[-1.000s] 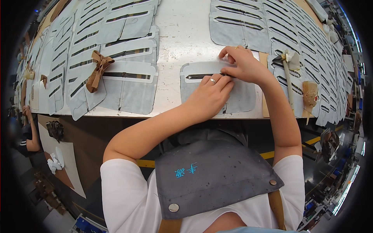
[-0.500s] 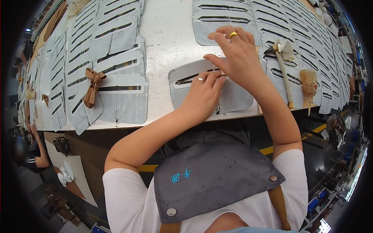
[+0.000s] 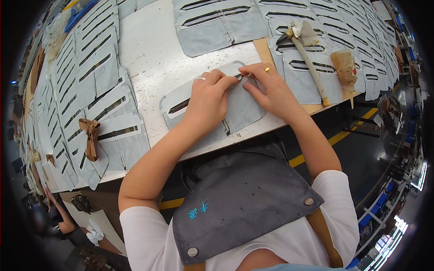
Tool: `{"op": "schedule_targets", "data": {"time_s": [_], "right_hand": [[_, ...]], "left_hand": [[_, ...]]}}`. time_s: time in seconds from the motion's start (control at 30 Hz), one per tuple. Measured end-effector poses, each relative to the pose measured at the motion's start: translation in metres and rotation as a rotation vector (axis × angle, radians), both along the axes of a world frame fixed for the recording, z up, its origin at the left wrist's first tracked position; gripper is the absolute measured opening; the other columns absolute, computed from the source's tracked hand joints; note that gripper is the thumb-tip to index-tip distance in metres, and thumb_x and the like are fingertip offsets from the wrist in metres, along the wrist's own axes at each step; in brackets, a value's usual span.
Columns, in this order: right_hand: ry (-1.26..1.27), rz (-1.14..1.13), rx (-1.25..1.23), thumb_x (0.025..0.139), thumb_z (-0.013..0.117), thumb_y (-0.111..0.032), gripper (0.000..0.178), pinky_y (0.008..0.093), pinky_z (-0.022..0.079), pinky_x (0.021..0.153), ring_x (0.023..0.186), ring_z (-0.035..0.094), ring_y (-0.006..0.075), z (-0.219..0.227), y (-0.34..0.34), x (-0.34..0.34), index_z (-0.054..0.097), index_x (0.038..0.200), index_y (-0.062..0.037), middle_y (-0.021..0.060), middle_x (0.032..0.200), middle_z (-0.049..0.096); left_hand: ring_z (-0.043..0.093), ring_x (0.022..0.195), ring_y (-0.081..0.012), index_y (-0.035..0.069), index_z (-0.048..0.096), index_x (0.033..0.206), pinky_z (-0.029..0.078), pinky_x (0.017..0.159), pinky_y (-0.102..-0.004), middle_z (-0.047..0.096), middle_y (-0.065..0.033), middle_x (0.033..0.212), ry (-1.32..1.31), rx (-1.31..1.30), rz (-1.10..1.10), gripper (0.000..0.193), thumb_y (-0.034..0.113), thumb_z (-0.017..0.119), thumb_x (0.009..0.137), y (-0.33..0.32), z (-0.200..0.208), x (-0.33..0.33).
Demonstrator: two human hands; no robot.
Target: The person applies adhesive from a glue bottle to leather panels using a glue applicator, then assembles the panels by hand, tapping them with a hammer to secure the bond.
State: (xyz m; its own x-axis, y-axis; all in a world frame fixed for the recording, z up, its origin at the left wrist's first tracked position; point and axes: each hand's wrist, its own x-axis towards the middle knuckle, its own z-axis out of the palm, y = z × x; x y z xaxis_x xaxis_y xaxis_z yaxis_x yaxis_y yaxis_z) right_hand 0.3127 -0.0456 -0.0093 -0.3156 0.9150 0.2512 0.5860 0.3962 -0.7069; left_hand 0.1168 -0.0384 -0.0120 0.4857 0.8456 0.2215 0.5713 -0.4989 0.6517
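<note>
On the near edge of the table lies a grey sheet panel (image 3: 246,106) with a white strip around a long, dark-edged slot. My left hand (image 3: 208,99) rests on it, thumb and forefinger pinched at the slot's right end. From the right, my right hand (image 3: 271,92) meets it there, its forefinger and thumb bent onto the panel around the slot's tip. The fingertips of both hands nearly touch, and what lies exactly between them is partly hidden. The slot's pointed left end shows beside my left hand.
Overlapping rows of similar panels (image 3: 101,81) cover the table's left, with more at the far side and right. A brown twisted strip (image 3: 90,140) lies on the left ones. At right are a hammer-like tool (image 3: 312,70) with white cloth at its head and a stained brown container (image 3: 345,67).
My right hand has come down from above the panel to the slot's right end. My left hand has slid along the slot toward it. The whole view has shifted.
</note>
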Motion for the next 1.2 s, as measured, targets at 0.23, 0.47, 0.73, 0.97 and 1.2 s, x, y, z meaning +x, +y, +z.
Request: {"op": "schedule_targets", "data": {"time_s": [0.23,0.47,0.73,0.97,1.2], "right_hand": [[-0.091,0.01,0.194,0.084,0.064,-0.004,0.024,0.0368,0.047,0.086,0.102,0.057,0.0302,-0.009,-0.005,0.004,0.059,0.108,-0.0044,0.0129,0.109,0.059],[-0.047,0.056,0.039,0.084,0.065,-0.009,0.033,0.0389,0.046,0.089,0.106,0.055,0.0317,-0.003,-0.009,-0.008,0.055,0.115,-0.0061,0.0134,0.11,0.059],[-0.389,0.247,0.376,0.079,0.061,-0.003,0.023,0.0383,0.042,0.093,0.103,0.057,0.0235,0.0,-0.004,-0.006,0.063,0.102,-0.006,0.004,0.105,0.062],[-0.121,0.153,0.19,0.079,0.063,-0.005,0.021,0.0375,0.045,0.084,0.097,0.057,0.0271,0.004,-0.003,-0.022,0.06,0.1,-0.0044,0.0073,0.1,0.059],[-0.084,0.247,0.005,0.083,0.065,-0.007,0.023,0.0381,0.044,0.088,0.101,0.054,0.0282,0.001,0.0,-0.038,0.06,0.105,-0.005,0.0084,0.103,0.058]], "left_hand": [[0.054,0.09,-0.0234,0.008,0.066,0.107,0.042,0.078,-0.0356,0.058,-0.0033,0.096,0.216,0.296,-0.051,0.036,-0.003,0.062,0.073,-0.008,-0.004,0.001],[0.055,0.09,-0.0291,0.006,0.063,0.109,0.044,0.08,-0.0375,0.058,-0.0106,0.098,0.016,-0.035,0.014,0.03,-0.002,0.061,0.08,-0.006,0.008,-0.024],[0.054,0.088,-0.0248,0.004,0.062,0.103,0.042,0.076,-0.0357,0.057,-0.0059,0.099,0.18,0.27,-0.066,0.028,-0.002,0.06,0.076,-0.017,-0.004,-0.027],[0.055,0.089,-0.0254,0.004,0.061,0.105,0.042,0.078,-0.0358,0.058,-0.0059,0.101,0.184,0.265,-0.043,0.03,-0.001,0.061,0.076,-0.018,-0.002,-0.029],[0.057,0.089,-0.0269,0.004,0.062,0.103,0.043,0.08,-0.0359,0.06,-0.0103,0.096,0.075,-0.118,0.092,0.02,0.0,0.062,0.083,-0.026,0.014,-0.056]]}}
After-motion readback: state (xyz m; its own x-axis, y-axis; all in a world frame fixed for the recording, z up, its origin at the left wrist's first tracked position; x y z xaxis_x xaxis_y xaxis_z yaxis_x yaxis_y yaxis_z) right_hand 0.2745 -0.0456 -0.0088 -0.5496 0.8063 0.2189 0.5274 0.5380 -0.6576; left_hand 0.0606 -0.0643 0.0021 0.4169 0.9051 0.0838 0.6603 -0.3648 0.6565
